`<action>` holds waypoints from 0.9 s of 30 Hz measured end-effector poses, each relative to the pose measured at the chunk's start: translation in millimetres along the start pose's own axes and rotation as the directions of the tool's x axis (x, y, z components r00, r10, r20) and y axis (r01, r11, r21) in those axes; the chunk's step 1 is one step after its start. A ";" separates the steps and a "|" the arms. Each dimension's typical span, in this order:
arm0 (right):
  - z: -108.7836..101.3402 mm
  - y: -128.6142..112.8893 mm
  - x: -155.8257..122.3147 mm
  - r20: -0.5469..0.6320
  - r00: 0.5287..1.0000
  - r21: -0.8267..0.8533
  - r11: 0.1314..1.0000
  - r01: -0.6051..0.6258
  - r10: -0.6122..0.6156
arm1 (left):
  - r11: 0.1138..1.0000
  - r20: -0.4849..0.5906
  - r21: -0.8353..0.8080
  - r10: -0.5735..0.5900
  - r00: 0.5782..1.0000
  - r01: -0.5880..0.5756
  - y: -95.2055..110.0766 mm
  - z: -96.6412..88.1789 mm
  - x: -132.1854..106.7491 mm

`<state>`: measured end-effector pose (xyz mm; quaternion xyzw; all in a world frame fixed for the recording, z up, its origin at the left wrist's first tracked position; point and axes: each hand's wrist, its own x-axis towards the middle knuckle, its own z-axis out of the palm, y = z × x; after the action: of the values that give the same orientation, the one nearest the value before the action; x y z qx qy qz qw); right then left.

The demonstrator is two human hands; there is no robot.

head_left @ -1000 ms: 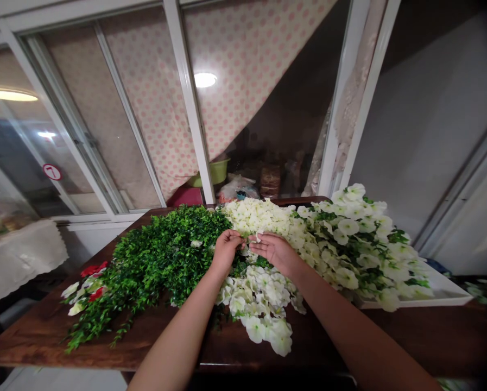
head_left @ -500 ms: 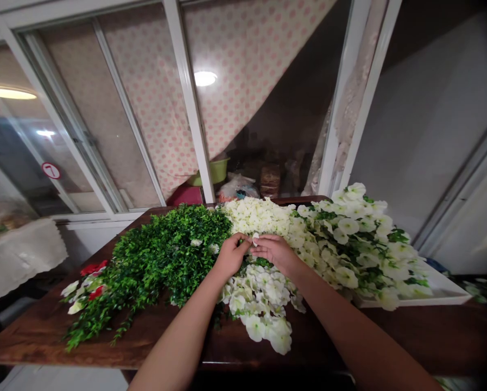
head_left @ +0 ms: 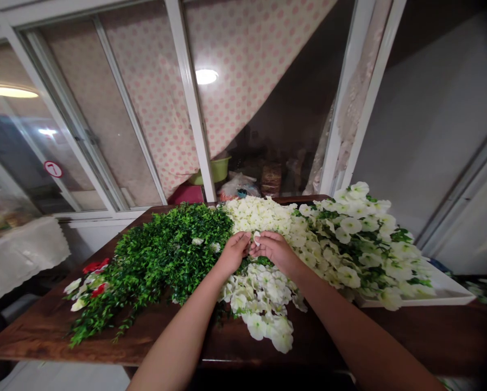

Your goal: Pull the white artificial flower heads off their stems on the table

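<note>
Over the middle of the table, my two hands meet fingertip to fingertip. My right hand [head_left: 279,253] is closed in a pinch on a small white artificial flower [head_left: 257,237]. The fingers of my left hand [head_left: 234,253] are pressed together beside it; what they grip, if anything, is too small to make out. Below the hands lies a cluster of white artificial flowers [head_left: 263,296], and behind them a dense heap of cream blossoms [head_left: 261,212]. Green artificial foliage [head_left: 174,244] with a few white blooms spreads just left of my left hand.
White flowers with leaves [head_left: 361,233] are piled at the right on a white tray [head_left: 450,293]. Red and white flowers [head_left: 92,282] lie at the left of the dark wooden table [head_left: 35,336]. A sliding window [head_left: 190,98] stands behind, and a white cloth-covered surface [head_left: 27,255] at far left.
My right hand's fingers have curled in more around the small white flower, and both hands stay close together. The whole view has shifted very slightly.
</note>
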<state>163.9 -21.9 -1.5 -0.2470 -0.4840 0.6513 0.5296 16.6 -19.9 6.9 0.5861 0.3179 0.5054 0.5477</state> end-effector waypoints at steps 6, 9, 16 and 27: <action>7.2 -3.6 -5.9 0.091 0.996 0.031 0.999 0.019 -0.022 | 0.998 -0.045 -0.064 0.009 0.999 -0.012 7.9 13.1 -6.6; 10.3 -4.0 -7.7 0.097 0.994 0.079 0.996 0.040 -0.048 | 0.994 -0.094 -0.099 0.026 0.995 -0.035 7.5 18.3 -8.1; 14.3 1.7 -7.3 0.055 0.996 0.144 0.988 0.061 -0.070 | 0.988 -0.215 -0.143 0.030 0.976 -0.061 7.2 24.8 -10.1; 20.3 10.3 -7.8 -0.040 0.996 0.167 0.982 0.088 -0.083 | 0.991 -0.283 -0.114 0.029 0.959 -0.064 4.3 27.1 -11.3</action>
<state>144.7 -36.3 -3.9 -0.1912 -0.4287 0.6623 0.5840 38.2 -39.9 11.2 0.4812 0.3469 0.6147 0.5199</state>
